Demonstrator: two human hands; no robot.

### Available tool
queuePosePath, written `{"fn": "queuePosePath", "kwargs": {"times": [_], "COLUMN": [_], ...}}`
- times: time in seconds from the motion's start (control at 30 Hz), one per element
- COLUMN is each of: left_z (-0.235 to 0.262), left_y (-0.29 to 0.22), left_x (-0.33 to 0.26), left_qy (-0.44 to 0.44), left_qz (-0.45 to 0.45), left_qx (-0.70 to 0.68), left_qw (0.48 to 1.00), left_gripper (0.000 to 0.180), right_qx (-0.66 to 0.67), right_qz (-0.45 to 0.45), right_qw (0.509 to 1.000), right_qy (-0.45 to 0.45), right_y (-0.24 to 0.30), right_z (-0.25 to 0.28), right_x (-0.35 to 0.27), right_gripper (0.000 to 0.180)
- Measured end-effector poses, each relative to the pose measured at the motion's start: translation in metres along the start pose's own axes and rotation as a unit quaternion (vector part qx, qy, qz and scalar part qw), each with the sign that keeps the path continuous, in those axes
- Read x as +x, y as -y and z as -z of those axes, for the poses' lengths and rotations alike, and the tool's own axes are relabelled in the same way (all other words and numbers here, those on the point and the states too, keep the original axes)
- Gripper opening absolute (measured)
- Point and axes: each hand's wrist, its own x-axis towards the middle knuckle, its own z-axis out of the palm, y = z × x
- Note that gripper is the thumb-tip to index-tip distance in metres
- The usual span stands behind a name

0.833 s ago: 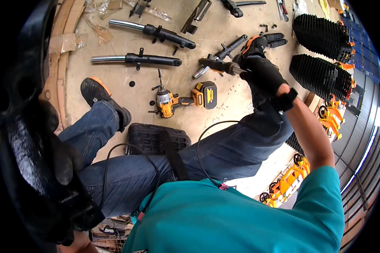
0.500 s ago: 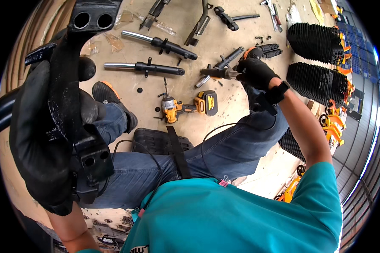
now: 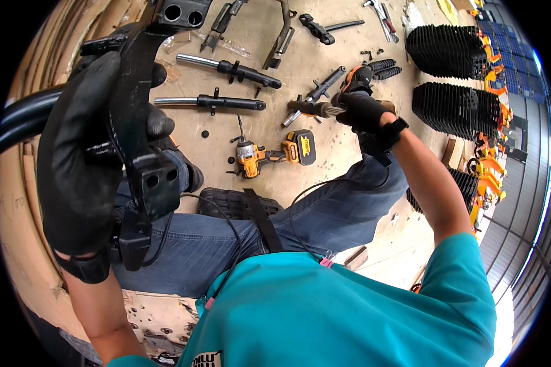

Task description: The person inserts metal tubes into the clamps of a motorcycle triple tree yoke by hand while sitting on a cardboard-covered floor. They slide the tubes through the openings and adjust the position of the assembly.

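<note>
My left hand (image 3: pixel 79 153), in a black glove, is wrapped round a black painted metal frame part (image 3: pixel 134 79) with paired round holes at its ends. It is held up close on the left. My right hand (image 3: pixel 362 113), also in a black glove, is closed round a bar-like tool (image 3: pixel 324 109) with a dark brown end and a ridged neck; its exact kind is unclear. That tool is above the floor by my right shoe (image 3: pixel 356 78). A yellow and black cordless impact driver (image 3: pixel 257 156) lies on the floor between my legs.
Two black fork tubes (image 3: pixel 226 103) with silver stanchions lie beyond the driver. Two small black shock absorbers (image 3: pixel 382 68) are near my right shoe. Loose metal parts and wrenches (image 3: pixel 382 21) lie farther off. Stacks of black ribbed parts (image 3: pixel 444 110) stand along the right.
My left hand and the frame part have moved right in the view, and more of the left forearm shows. My right hand, with its tool, appears slightly farther left and lower.
</note>
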Motion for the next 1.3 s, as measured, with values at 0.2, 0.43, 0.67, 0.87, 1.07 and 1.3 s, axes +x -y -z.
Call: {"fn": "queuePosePath", "kwargs": {"times": [0.2,0.43,0.67,0.87,1.07,1.3], "left_z": [0.011,0.009,-0.008,-0.005,-0.02,-0.014], "left_y": [0.01,0.006,0.0,0.004,-0.001,0.004], "left_x": [-0.006,-0.005,0.011,0.009,0.025,0.03], "left_qy": [0.008,-0.002,-0.001,-0.088,-0.166,-0.145], "left_qz": [0.001,0.016,-0.023,0.059,0.16,0.231], "left_qx": [-0.017,-0.03,0.057,0.074,0.018,-0.111], "left_qw": [1.0,0.999,0.998,0.992,0.973,0.956], "left_gripper": [0.047,0.041,0.042,0.042,0.042,0.043], "right_qx": [0.1,0.223,0.351,0.348,0.375,0.377], "right_qz": [0.115,0.066,-0.196,-0.283,-0.283,-0.217], "right_qw": [0.988,0.949,0.841,0.787,0.794,0.869], "right_qy": [0.018,-0.215,-0.362,-0.422,-0.384,-0.235], "right_y": [-0.054,-0.071,-0.082,0.013,0.019,0.002], "right_z": [-0.032,-0.07,-0.111,-0.122,-0.166,-0.16], "right_x": [-0.015,-0.008,0.15,0.182,0.23,0.239], "right_gripper": [0.02,0.016,0.041,0.046,0.043,0.044]}}
